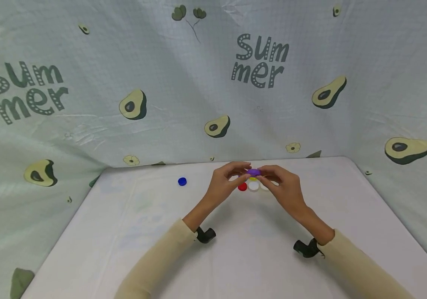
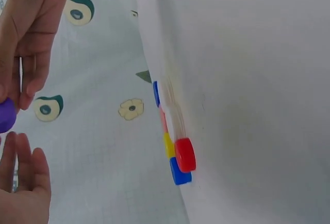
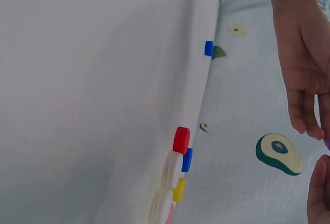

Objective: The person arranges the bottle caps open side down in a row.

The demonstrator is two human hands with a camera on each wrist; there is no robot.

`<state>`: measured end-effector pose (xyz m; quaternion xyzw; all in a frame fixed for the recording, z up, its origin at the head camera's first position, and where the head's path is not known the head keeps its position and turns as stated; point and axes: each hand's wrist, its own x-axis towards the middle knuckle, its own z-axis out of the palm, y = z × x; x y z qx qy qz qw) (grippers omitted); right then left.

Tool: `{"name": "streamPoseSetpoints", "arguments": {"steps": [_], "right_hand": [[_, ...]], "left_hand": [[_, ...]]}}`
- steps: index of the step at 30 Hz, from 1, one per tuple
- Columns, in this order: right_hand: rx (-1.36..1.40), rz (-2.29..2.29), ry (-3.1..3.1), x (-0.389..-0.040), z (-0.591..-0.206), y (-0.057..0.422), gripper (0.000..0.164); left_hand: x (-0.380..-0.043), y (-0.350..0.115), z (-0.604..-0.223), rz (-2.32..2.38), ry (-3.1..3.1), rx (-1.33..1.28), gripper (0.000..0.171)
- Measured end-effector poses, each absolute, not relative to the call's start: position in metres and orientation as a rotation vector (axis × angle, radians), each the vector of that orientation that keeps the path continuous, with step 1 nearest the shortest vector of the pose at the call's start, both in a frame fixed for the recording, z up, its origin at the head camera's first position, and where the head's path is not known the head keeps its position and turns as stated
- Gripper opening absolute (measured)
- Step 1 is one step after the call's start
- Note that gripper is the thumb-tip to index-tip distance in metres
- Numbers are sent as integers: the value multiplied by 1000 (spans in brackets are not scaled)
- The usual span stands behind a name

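Raised over the far part of the white table, a purple cap sits between both hands. My left hand pinches its left edge, and my right hand grips the right edge between thumb and fingers. At the frame's left border in the left wrist view, the purple cap is partly cut off. Below the hands lie a red cap, a white cap and a yellow cap. A second white cap and a blue cap lie in the same cluster.
Apart from the cluster, another blue cap lies to the left on the white table. Behind the table's far edge hangs a pale cloth printed with avocados. Each wrist wears a black camera mount.
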<state>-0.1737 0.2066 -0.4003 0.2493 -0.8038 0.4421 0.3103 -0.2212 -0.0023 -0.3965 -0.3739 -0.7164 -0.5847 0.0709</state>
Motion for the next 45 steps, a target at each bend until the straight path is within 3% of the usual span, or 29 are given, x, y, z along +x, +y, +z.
{"name": "streamPoseSetpoints", "arguments": {"steps": [12,33,45], "right_hand": [[679,1098,-2198,-167,-402,235,50],[634,866,-2386,-169,-387,271,37],[593,897,-2430,-174,-395,278,35]], "left_hand": [[-219,26,-398,-1772,-2250,-1159,31],[-234,65,-399,-1434,-2291,-1285,34],[-236,77,-404,-1477,-2372,-1289,31]]}}
